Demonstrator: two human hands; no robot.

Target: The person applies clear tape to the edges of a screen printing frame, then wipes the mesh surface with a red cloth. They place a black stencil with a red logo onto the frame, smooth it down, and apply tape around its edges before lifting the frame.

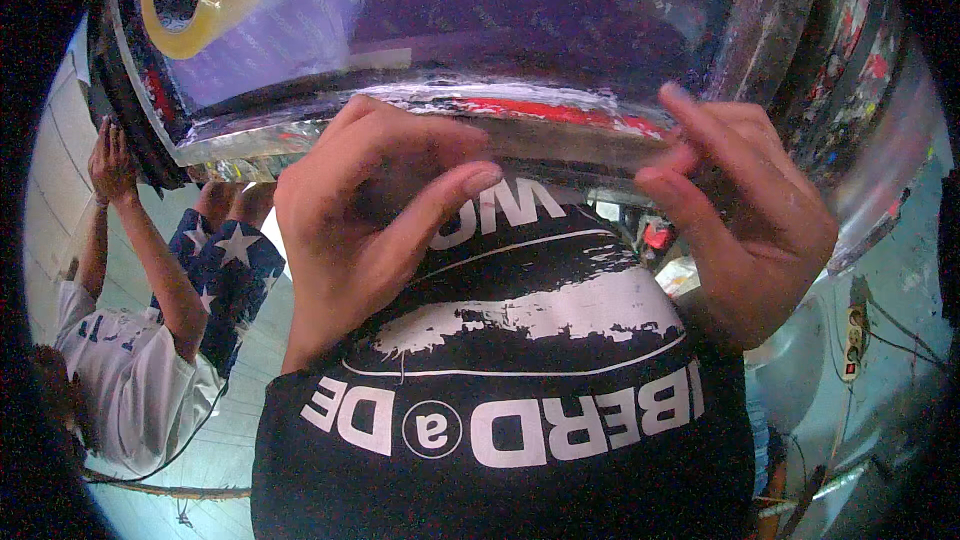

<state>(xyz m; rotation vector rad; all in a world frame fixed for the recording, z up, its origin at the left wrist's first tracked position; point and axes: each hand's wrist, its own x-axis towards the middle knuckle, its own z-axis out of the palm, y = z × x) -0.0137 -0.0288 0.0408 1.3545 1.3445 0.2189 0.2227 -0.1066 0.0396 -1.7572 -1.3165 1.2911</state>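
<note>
My left hand (365, 210) is at the near, paint-smeared edge (560, 110) of a purple-topped board (520, 10), its fingers curled and thumb bent toward them. My right hand (740, 220) is at the same edge further right, index finger raised, thumb and another finger close together. Whether either holds something thin or clear is too hard to make out. Below the edge is my black shirt with white print (520, 320). A roll of clear yellowish tape (170, 38) lies on the board's far-left part.
At left another person in a white shirt (150, 390) and star-patterned shorts has hands (112, 165) at the board's left end. A power strip (853, 340) with cables is on the pale floor (880, 410) at right. Paint-stained curved strips (850, 80) form the board's right side.
</note>
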